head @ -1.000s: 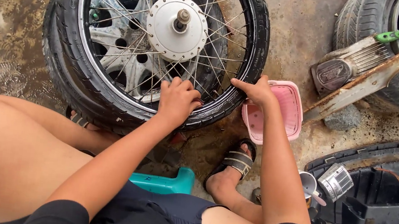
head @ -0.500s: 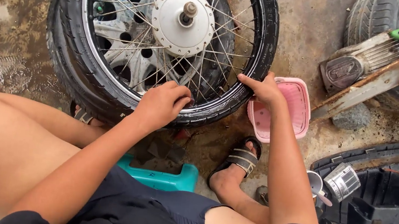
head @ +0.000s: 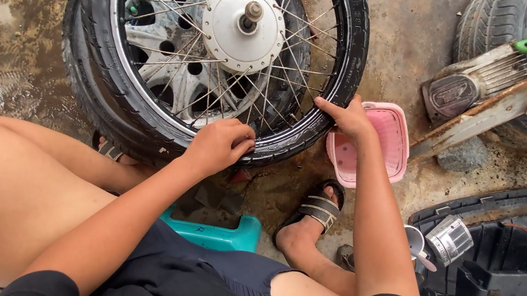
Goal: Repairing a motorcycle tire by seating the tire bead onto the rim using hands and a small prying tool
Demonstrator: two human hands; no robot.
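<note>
Hands on the black spoked motorcycle wheel (head: 221,51), lying on wet concrete floor (head: 409,32): your left hand (head: 220,146) clenches its near rim, your right hand (head: 346,116) grips the tyre's right edge, just beside a pink plastic tub (head: 382,148).

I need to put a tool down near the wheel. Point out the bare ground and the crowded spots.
Bare wet concrete lies left of the spoked wheel, and a strip runs between wheel and car tyre. Crowded: the right side, with pink basket by the right hand, rusty bar, black tray. The left hand grips the rim.
</note>
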